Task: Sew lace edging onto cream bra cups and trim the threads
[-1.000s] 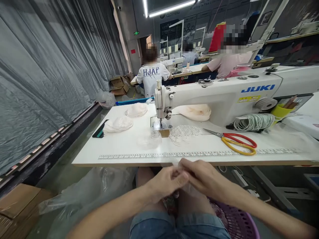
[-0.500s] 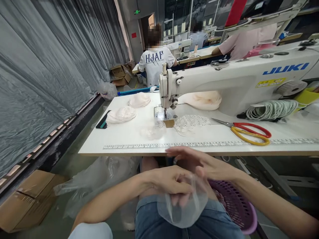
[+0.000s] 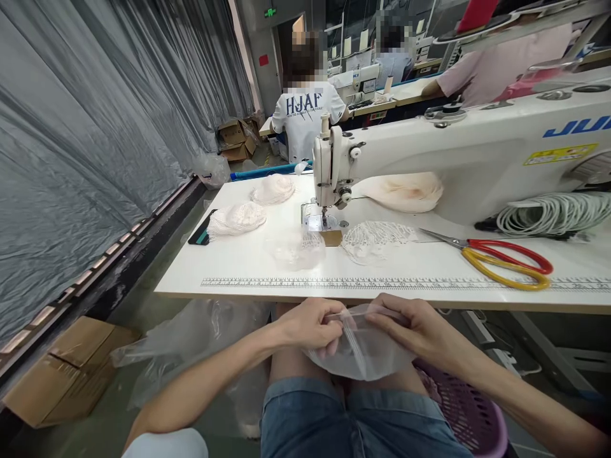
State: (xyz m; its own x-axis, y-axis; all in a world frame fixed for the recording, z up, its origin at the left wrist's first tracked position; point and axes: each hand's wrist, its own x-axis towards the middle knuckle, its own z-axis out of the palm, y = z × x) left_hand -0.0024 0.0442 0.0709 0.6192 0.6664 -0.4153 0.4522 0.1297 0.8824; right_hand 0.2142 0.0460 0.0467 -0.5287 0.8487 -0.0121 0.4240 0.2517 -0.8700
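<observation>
Over my lap, just below the front edge of the white sewing table, both hands pinch the top rim of a small clear plastic bag. My left hand is closed on the bag's left side and my right hand is closed on its right side. The bag hangs between them with something pale inside. A purple plastic basket sits by my right thigh.
A white JUKI sewing machine stands on the table, with white lace pieces, stacked pale cups and red-and-yellow scissors. Clear plastic sheeting and a cardboard box lie on the floor at left. Other people sit at machines behind.
My hands have moved from overlapping on the bag to spread apart, each gripping one side of its rim. The bag rose from my lap toward the table edge. The view shifted slightly.
</observation>
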